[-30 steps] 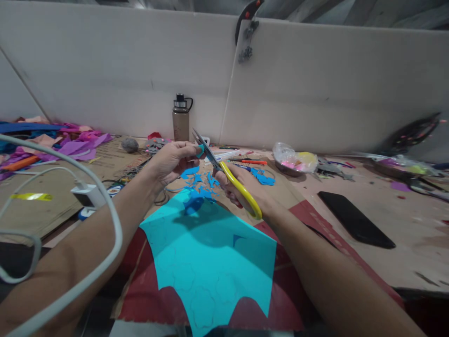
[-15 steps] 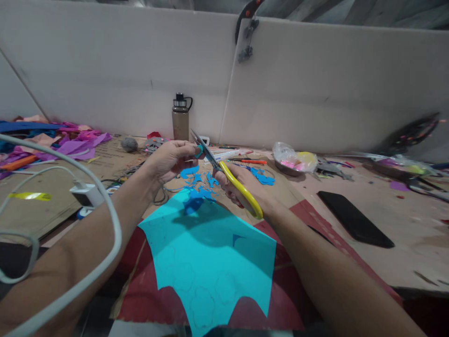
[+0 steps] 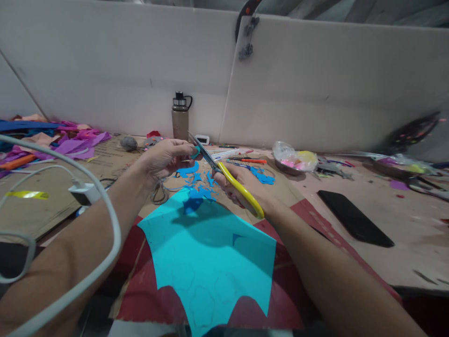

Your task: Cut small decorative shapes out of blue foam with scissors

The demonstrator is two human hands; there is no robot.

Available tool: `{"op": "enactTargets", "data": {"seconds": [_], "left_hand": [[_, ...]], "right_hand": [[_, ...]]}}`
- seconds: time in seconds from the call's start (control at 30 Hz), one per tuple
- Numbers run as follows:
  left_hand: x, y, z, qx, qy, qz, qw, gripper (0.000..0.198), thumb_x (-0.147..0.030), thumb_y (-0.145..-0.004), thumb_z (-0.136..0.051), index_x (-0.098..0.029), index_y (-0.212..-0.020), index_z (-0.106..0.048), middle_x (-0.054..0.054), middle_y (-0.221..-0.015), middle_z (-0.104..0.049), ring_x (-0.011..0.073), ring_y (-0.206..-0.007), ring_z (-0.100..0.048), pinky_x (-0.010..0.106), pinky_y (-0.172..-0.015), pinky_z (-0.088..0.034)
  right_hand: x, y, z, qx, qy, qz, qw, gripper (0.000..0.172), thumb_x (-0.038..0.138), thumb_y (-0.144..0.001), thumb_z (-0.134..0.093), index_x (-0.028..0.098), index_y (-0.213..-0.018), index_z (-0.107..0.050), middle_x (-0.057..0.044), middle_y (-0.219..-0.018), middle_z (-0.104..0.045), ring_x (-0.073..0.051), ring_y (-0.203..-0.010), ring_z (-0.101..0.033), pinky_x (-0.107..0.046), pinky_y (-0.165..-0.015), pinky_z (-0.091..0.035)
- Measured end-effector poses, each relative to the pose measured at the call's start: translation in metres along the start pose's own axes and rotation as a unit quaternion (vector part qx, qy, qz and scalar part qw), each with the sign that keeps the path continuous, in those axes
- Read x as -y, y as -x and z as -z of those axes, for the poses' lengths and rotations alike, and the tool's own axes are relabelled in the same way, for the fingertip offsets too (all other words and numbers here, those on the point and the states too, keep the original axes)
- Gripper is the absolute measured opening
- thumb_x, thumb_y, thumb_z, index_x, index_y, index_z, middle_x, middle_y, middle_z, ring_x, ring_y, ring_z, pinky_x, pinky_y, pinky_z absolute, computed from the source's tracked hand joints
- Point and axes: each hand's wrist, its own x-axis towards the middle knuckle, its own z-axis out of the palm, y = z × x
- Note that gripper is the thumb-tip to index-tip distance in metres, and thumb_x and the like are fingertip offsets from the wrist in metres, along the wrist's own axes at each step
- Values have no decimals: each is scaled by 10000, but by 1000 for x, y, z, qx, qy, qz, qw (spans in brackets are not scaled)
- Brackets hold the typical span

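Observation:
Between the fingertips of my left hand [image 3: 174,157] is a small teal-blue cut piece [image 3: 195,151], mostly hidden by the fingers. My right hand [image 3: 238,182] is wrapped round yellow-handled scissors [image 3: 242,188], whose metal blades point up and left, beside the small piece. Whether the blades touch the piece I cannot tell. Below both hands lies a large turquoise sheet [image 3: 210,262] with a scalloped lower edge and faint drawn flower outlines. Blue scraps [image 3: 199,193] are scattered at its far edge, and more blue cut-outs [image 3: 262,177] lie right of them.
A water bottle [image 3: 180,119] stands by the wall. A black phone [image 3: 354,217] lies at right, behind it a bowl [image 3: 293,169] with plastic-wrapped bits. Coloured scraps [image 3: 70,140] heap at left. A white cable [image 3: 114,215] crosses in front of my left arm near a white charger [image 3: 84,193].
My left hand has shifted slightly left with the small piece. The scissors have moved a little with it, and the blades look about the same.

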Motion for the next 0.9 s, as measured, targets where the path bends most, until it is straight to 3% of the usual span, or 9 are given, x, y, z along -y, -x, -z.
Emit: {"op": "enactTargets", "data": {"seconds": [0.23,0.47,0.6,0.73,0.8,0.9], "left_hand": [[-2,-1,4,2,-8,17,1000,94,-164,-599,-754,-166,-625,-663,64,-693,-668,229,-776,-678,377,-718,-560],[-3,-4,11,44,-37,30,998,126,-202,-553,-792,-158,-540,-675,73,-657,-673,175,-660,-636,274,-589,-522],[-2,-4,11,31,-24,30,999,143,-219,-559,-815,-151,-655,-732,70,-702,-693,160,-660,-636,269,-603,-522],[6,-3,-2,17,11,-4,1000,164,-237,-590,-812,-149,-703,-733,81,-781,-720,152,-666,-624,291,-639,-521],[13,-3,-12,9,43,-18,999,162,-241,-598,-811,-153,-702,-725,73,-801,-719,152,-695,-626,280,-649,-511],[24,-1,-29,-50,120,-31,991,168,-266,-601,-810,-177,-685,-694,24,-747,-692,142,-698,-617,259,-643,-490]], "right_hand": [[-1,0,4,22,33,18,999,373,586,-894,-571,214,-912,-598,48,-587,-404,-83,-484,-366,-204,-444,-329],[1,0,9,37,76,47,995,371,574,-873,-604,207,-831,-565,50,-606,-428,-73,-493,-398,-185,-426,-304],[0,-2,5,0,23,22,999,385,598,-861,-609,216,-873,-557,62,-587,-420,-62,-437,-374,-185,-392,-314],[-5,-8,-2,-57,-86,-5,995,430,637,-845,-601,248,-1005,-509,91,-577,-400,-62,-379,-351,-189,-332,-303],[-7,-11,-5,-81,-115,15,990,444,622,-836,-619,262,-1058,-484,98,-585,-398,-68,-388,-374,-193,-343,-328],[-10,-13,-8,-112,-110,54,986,500,540,-793,-705,275,-1127,-444,88,-656,-445,-81,-452,-454,-220,-413,-417]]}}
